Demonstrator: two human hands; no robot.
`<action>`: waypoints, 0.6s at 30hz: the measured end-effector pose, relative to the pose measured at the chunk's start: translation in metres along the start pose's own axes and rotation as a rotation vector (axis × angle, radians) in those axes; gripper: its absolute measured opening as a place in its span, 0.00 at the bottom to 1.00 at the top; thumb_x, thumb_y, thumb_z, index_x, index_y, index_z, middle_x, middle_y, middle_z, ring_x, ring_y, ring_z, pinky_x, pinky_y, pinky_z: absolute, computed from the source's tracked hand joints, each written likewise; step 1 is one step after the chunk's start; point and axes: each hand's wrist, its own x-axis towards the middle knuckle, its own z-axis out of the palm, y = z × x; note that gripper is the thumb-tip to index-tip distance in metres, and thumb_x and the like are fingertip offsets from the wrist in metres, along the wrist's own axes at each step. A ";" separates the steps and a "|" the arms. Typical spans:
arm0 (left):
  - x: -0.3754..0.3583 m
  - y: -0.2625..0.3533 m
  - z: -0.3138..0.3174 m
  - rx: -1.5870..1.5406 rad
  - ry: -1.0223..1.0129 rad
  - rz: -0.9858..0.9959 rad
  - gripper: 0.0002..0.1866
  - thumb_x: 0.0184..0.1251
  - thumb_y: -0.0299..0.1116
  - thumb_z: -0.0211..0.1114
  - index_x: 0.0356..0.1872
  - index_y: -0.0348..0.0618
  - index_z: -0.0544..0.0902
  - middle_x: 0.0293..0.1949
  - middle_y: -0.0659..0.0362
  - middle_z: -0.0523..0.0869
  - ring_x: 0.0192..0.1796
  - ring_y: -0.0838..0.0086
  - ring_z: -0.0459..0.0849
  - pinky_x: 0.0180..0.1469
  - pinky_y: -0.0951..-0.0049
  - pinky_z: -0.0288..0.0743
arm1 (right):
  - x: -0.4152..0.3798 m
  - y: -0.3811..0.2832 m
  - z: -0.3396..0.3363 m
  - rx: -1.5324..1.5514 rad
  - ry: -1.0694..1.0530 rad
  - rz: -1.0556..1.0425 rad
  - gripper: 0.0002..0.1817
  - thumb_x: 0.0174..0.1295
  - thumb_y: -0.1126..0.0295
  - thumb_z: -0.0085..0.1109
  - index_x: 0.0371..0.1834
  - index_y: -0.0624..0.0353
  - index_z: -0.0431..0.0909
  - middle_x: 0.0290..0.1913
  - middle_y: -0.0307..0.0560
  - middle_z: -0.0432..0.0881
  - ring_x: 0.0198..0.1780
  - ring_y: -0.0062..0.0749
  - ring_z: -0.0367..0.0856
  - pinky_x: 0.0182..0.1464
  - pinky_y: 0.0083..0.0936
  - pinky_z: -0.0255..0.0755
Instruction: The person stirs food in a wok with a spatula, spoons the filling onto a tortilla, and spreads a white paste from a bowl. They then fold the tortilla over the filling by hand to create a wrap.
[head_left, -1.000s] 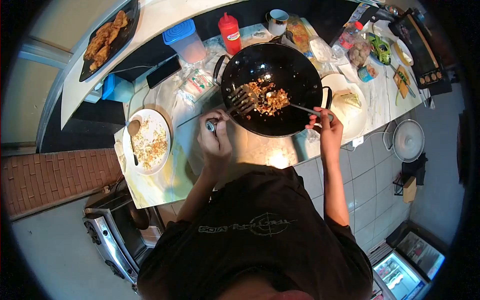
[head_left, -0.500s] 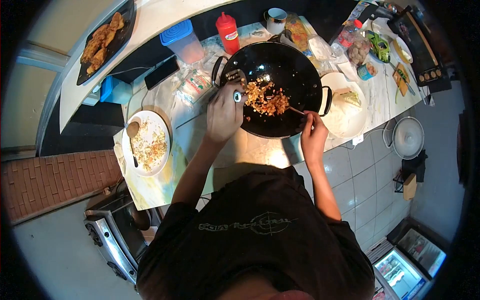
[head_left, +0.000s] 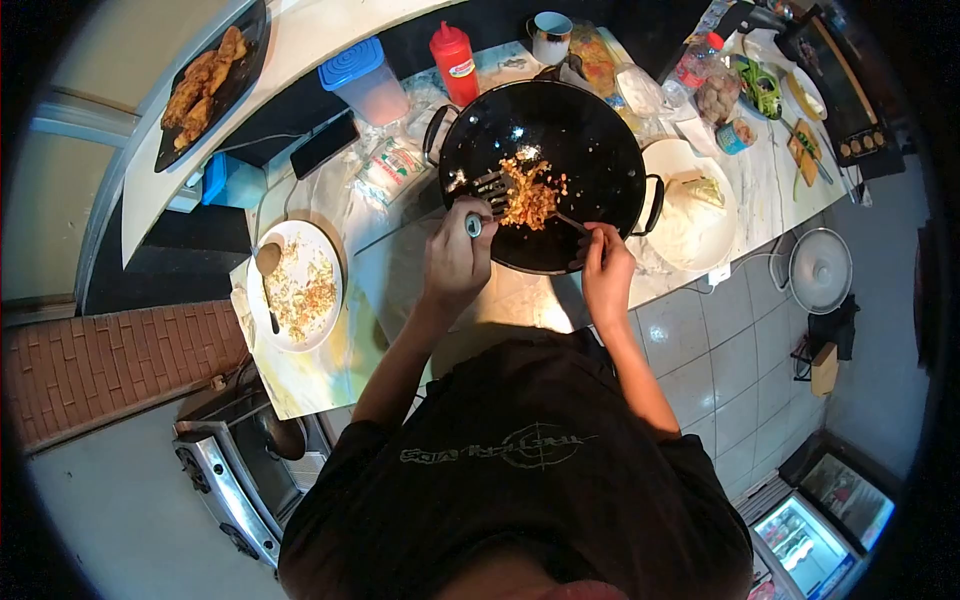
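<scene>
The food [head_left: 527, 198] lies heaped in the middle of the wok [head_left: 590, 130]. The left hand [head_left: 455, 262] grips a spatula [head_left: 487, 190] at the wok's near rim, and the right hand [head_left: 605, 265] grips a spoon [head_left: 566, 221] beside it, both utensils touching the food. A plate [head_left: 292, 285] lies well left of the wok, a red bottle [head_left: 454, 51] behind it.

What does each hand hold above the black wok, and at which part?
The left hand holds a slotted metal spatula by the handle end. The right hand holds a thin metal utensil by its handle; its head is hidden in the food.
</scene>
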 end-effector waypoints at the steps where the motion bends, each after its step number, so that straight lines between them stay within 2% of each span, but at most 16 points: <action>1: -0.001 0.003 0.001 -0.001 0.002 0.002 0.05 0.69 0.26 0.57 0.42 0.38 0.73 0.37 0.49 0.81 0.37 0.53 0.83 0.41 0.63 0.77 | 0.000 0.000 0.001 0.078 -0.015 0.034 0.12 0.74 0.73 0.45 0.43 0.69 0.79 0.23 0.50 0.79 0.22 0.29 0.78 0.27 0.27 0.73; 5: -0.004 0.012 0.001 -0.004 -0.005 0.092 0.08 0.62 0.21 0.61 0.40 0.37 0.73 0.36 0.49 0.81 0.38 0.53 0.83 0.41 0.63 0.78 | 0.000 -0.002 0.002 0.298 -0.064 0.130 0.13 0.76 0.72 0.44 0.46 0.69 0.78 0.26 0.45 0.78 0.23 0.21 0.77 0.28 0.21 0.74; 9: -0.004 0.013 0.000 0.015 -0.061 0.228 0.11 0.56 0.19 0.65 0.38 0.37 0.74 0.36 0.50 0.81 0.38 0.54 0.83 0.41 0.62 0.78 | -0.001 0.002 0.002 0.320 -0.082 0.119 0.14 0.76 0.71 0.43 0.46 0.69 0.78 0.28 0.43 0.78 0.24 0.20 0.76 0.28 0.20 0.74; 13: -0.003 0.024 -0.008 0.076 -0.104 0.304 0.11 0.56 0.21 0.66 0.38 0.37 0.74 0.36 0.49 0.81 0.38 0.54 0.83 0.42 0.61 0.79 | -0.003 0.004 -0.003 0.290 -0.095 0.124 0.13 0.76 0.70 0.44 0.46 0.67 0.79 0.27 0.42 0.79 0.25 0.18 0.75 0.27 0.19 0.71; 18: -0.008 0.022 -0.020 0.053 -0.028 0.227 0.10 0.59 0.25 0.65 0.39 0.37 0.73 0.37 0.49 0.82 0.39 0.54 0.84 0.43 0.62 0.79 | -0.004 0.005 -0.007 0.292 -0.099 0.136 0.13 0.76 0.69 0.46 0.46 0.64 0.80 0.26 0.39 0.80 0.24 0.16 0.74 0.26 0.18 0.68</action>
